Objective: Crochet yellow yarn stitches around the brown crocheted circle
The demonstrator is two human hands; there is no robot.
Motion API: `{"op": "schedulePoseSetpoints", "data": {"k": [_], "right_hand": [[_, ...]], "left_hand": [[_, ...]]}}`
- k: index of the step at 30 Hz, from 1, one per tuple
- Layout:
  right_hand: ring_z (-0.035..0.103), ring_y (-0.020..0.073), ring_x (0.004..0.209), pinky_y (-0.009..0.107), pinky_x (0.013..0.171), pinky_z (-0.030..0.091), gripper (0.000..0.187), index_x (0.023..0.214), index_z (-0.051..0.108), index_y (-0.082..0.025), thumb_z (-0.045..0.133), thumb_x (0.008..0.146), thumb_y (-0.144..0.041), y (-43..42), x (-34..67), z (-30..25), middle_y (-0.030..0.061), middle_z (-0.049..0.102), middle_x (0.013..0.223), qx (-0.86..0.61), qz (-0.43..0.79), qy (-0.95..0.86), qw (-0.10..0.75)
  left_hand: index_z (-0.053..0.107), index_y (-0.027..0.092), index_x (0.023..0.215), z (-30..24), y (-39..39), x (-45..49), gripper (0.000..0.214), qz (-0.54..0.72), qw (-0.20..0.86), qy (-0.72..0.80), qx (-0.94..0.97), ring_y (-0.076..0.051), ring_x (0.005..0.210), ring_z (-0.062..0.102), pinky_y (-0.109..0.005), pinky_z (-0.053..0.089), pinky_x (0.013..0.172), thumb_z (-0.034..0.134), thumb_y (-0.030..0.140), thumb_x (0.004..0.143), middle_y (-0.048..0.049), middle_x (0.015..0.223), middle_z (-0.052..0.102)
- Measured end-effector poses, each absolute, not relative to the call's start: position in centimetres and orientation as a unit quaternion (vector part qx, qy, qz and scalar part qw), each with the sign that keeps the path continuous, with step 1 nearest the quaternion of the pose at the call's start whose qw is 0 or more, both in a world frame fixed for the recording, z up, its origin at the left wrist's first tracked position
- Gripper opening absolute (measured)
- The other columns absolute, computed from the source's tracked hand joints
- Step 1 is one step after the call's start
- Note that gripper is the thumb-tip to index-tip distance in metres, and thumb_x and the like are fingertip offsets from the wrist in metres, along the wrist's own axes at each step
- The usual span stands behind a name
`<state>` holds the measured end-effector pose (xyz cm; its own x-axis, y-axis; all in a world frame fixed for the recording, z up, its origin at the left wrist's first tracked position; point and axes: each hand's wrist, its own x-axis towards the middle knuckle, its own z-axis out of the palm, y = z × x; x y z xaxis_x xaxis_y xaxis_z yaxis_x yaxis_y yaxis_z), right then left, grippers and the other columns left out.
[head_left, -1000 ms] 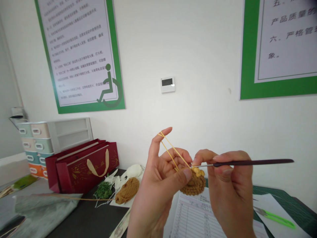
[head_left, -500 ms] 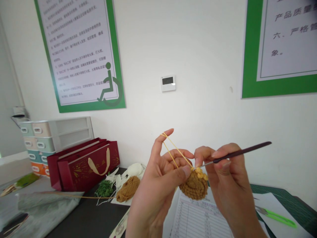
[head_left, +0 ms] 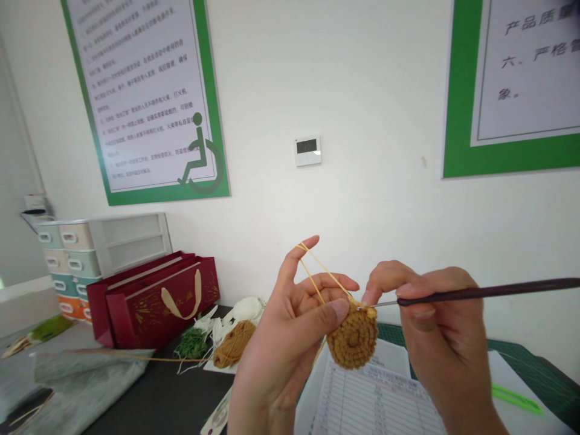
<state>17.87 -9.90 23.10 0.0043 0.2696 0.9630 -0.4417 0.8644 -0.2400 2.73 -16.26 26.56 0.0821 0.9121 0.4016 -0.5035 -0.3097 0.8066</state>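
Left hand (head_left: 292,323) pinching nubbly round brown disc (head_left: 352,342), thin yellow yarn (head_left: 330,273) stretched taut, right hand (head_left: 446,335) gripping slim dark-handled hook (head_left: 480,293)

The head camera faces a smooth white wall (head_left: 371,90) across a flat black tabletop (head_left: 176,393), bare left hand (head_left: 296,329) and bare right hand (head_left: 441,329) close.

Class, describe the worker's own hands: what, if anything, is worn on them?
The left hand and right hand are both bare, without gloves. No rings show on the visible fingers, no watch or bracelet on what shows of the wrists, and no sleeves are in view. The thumbnails look plain.
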Motion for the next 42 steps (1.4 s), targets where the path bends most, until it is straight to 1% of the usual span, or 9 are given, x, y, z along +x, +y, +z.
{"op": "schedulePoseSetpoints", "data": {"k": [11,17,19,26,29,31,34,38,42], "right_hand": [[0.069,0.0228,0.08,0.052,0.078,0.051,0.017,0.111,0.063,-0.025,0.056,0.099,-0.014,-9.7,18.0,22.6,0.0044,0.076,0.097,0.064,0.031,-0.676,0.734],[0.066,0.0226,0.082,0.049,0.078,0.048,0.006,0.097,0.061,-0.028,0.057,0.099,-0.024,-9.4,18.4,21.5,0.0019,0.075,0.107,0.017,-0.083,-0.691,0.718],[0.065,0.0221,0.082,0.048,0.079,0.045,0.013,0.092,0.061,-0.029,0.053,0.102,-0.027,-9.7,18.4,21.3,0.0007,0.075,0.105,0.0,-0.101,-0.686,0.721],[0.062,0.0199,0.079,0.047,0.079,0.045,0.019,0.087,0.064,-0.027,0.054,0.1,-0.018,-10.6,17.7,21.1,-0.001,0.073,0.095,-0.031,-0.107,-0.658,0.745],[0.061,0.0208,0.078,0.046,0.073,0.048,0.013,0.091,0.067,-0.027,0.058,0.099,-0.023,-10.1,16.9,21.3,0.0011,0.073,0.094,0.014,-0.09,-0.62,0.779],[0.062,0.0217,0.079,0.046,0.071,0.05,0.009,0.096,0.068,-0.026,0.063,0.094,-0.018,-9.7,16.5,21.3,0.0021,0.072,0.096,0.032,-0.055,-0.614,0.787],[0.065,0.0243,0.09,0.049,0.078,0.051,0.019,0.101,0.066,-0.026,0.066,0.088,-0.013,-9.2,16.4,21.1,0.0031,0.073,0.103,0.019,0.006,-0.63,0.776],[0.067,0.0271,0.101,0.054,0.089,0.051,0.023,0.102,0.064,-0.026,0.067,0.086,-0.01,-9.3,16.8,21.0,0.0054,0.075,0.116,0.016,-0.002,-0.661,0.751],[0.067,0.0255,0.097,0.052,0.089,0.053,0.029,0.104,0.064,-0.026,0.067,0.084,-0.005,-9.6,16.8,21.4,0.0036,0.078,0.107,0.026,0.006,-0.671,0.741]], "left_hand": [[0.032,0.028,0.154,26.5,-15.8,2.5,0.091,0.632,0.574,0.187,0.485,-0.018,0.085,0.067,-0.029,0.05,0.08,0.076,0.003,0.079,-0.0107,0.103,0.074],[0.031,0.026,0.154,26.3,-15.8,2.6,0.088,0.613,0.608,0.158,0.479,-0.016,0.084,0.067,-0.028,0.05,0.08,0.072,0.0,0.08,-0.0113,0.1,0.072],[0.03,0.025,0.154,26.3,-15.8,2.7,0.088,0.602,0.625,0.145,0.475,-0.015,0.085,0.067,-0.026,0.049,0.08,0.071,-0.002,0.081,-0.0115,0.1,0.072],[0.03,0.028,0.154,26.5,-15.9,3.0,0.09,0.586,0.644,0.134,0.474,-0.014,0.085,0.067,-0.025,0.05,0.08,0.071,-0.002,0.08,-0.0106,0.1,0.072],[0.03,0.027,0.154,26.6,-16.0,3.1,0.092,0.583,0.647,0.132,0.473,-0.014,0.085,0.068,-0.024,0.051,0.08,0.074,-0.001,0.078,-0.01,0.099,0.072],[0.029,0.027,0.154,26.7,-16.1,3.3,0.094,0.587,0.642,0.129,0.475,-0.014,0.083,0.069,-0.024,0.052,0.078,0.075,0.0,0.077,-0.0083,0.097,0.071],[0.029,0.03,0.155,26.7,-16.2,3.4,0.097,0.613,0.622,0.131,0.469,-0.013,0.08,0.069,-0.024,0.053,0.078,0.077,0.0,0.075,-0.006,0.097,0.072],[0.029,0.03,0.156,26.6,-16.0,3.2,0.102,0.626,0.61,0.131,0.468,-0.013,0.08,0.069,-0.023,0.054,0.077,0.079,0.0,0.073,-0.0051,0.097,0.073],[0.028,0.032,0.156,26.3,-15.6,2.8,0.099,0.611,0.612,0.121,0.487,-0.013,0.079,0.067,-0.024,0.053,0.075,0.077,0.001,0.077,-0.006,0.097,0.071]]}}
